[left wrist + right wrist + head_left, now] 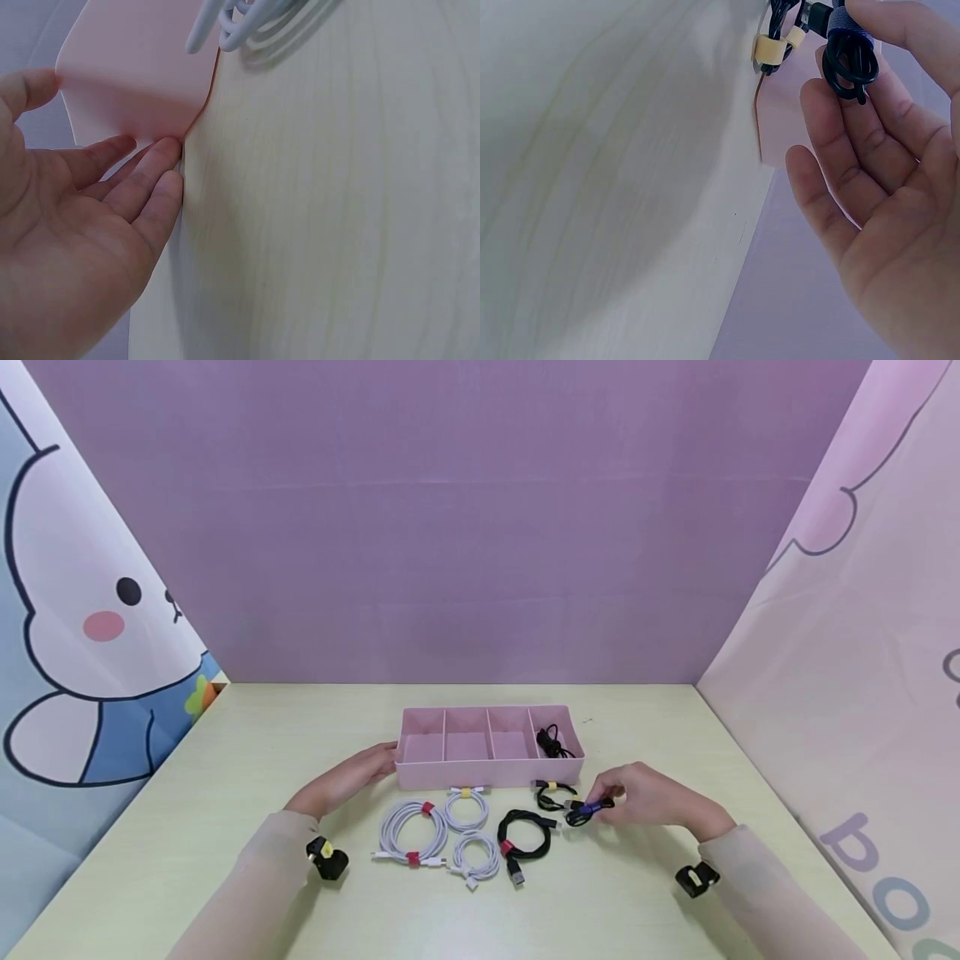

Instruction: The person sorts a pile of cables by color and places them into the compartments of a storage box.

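My left hand (358, 772) touches the left end of a pink divided box (487, 774); in the left wrist view its fingertips rest against the end wall (142, 82). Just right of the box's front corner, my right hand (654, 795) pinches a small coiled black cable with a blue-purple tie (591, 811) between thumb and fingers. The right wrist view shows this black coil (849, 71) by the fingertips. Another black cable with a yellow tie (553, 795) lies beside it on the table. A bundled black cable (551, 743) sits in the box's rightmost compartment.
In front of the box lie a large white cable with red ties (412, 832), a white cable with a yellow tie (467, 810), a smaller white coil (476, 857) and a black cable with a red tie (525, 835). A purple backdrop (465, 527) borders the table's far edge.
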A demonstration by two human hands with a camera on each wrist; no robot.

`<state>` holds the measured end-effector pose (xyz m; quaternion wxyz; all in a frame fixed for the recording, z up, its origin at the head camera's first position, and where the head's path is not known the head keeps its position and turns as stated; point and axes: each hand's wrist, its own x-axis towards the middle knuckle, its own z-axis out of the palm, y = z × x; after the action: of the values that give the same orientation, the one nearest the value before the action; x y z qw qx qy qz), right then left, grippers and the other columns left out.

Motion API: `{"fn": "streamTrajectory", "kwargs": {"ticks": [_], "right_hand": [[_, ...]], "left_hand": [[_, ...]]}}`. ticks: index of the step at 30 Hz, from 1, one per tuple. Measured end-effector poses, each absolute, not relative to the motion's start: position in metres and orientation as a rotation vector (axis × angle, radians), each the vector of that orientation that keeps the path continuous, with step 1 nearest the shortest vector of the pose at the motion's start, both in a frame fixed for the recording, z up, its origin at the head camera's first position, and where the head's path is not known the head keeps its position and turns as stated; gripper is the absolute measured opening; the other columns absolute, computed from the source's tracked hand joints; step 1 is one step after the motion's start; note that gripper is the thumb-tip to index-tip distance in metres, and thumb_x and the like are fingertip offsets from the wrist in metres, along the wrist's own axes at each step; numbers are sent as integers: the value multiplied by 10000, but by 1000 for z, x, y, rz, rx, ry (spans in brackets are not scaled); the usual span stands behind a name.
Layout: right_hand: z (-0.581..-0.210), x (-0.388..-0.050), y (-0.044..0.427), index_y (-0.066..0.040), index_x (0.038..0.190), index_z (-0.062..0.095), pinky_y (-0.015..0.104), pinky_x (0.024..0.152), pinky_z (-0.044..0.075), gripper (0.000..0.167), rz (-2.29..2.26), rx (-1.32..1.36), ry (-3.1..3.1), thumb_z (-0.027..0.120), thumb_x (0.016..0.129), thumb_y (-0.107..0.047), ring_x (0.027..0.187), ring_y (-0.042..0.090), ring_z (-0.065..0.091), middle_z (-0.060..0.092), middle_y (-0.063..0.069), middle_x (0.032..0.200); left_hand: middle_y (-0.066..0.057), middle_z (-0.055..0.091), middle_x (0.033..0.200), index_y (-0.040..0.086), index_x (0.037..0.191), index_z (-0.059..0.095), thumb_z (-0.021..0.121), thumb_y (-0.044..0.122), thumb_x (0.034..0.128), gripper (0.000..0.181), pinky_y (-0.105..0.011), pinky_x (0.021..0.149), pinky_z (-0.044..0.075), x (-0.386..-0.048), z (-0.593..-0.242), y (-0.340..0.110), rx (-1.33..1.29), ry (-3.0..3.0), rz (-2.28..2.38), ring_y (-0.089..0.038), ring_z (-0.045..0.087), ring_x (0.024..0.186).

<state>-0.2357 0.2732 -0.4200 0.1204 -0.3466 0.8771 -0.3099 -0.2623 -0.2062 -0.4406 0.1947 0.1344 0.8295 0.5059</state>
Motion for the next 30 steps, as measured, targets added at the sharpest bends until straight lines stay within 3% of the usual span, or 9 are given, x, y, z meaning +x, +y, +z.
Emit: {"fn": "streamTrajectory", "kwargs": {"ticks": [6, 16, 30], "right_hand": [[-419, -238, 272, -217, 980, 750, 411, 854, 558, 104, -939, -1040, 2604, 780, 884, -188, 904, 81, 680, 711, -147, 943], [-414, -240, 269, -197, 1008, 747, 452, 790, 553, 133, -1020, -1018, 2687, 788, 884, -224, 883, 78, 655, 711, -153, 927], [-411, -244, 267, -243, 995, 730, 436, 836, 535, 121, -1054, -995, 2800, 786, 888, -236, 866, 65, 640, 693, -167, 943]], "left_hand": [[-64, 380, 1577, 160, 1580, 321, 348, 622, 1030, 720, -562, 1197, 151, -264, -441, -206, 344, 2327, 1411, -294, 368, 1432], [-88, 364, 1585, 149, 1583, 310, 339, 555, 1058, 665, -584, 1191, 143, -264, -441, -207, 355, 2324, 1413, -319, 360, 1435], [-91, 360, 1587, 136, 1584, 304, 328, 521, 1072, 641, -553, 1197, 158, -265, -441, -207, 373, 2323, 1409, -313, 354, 1438]]}}
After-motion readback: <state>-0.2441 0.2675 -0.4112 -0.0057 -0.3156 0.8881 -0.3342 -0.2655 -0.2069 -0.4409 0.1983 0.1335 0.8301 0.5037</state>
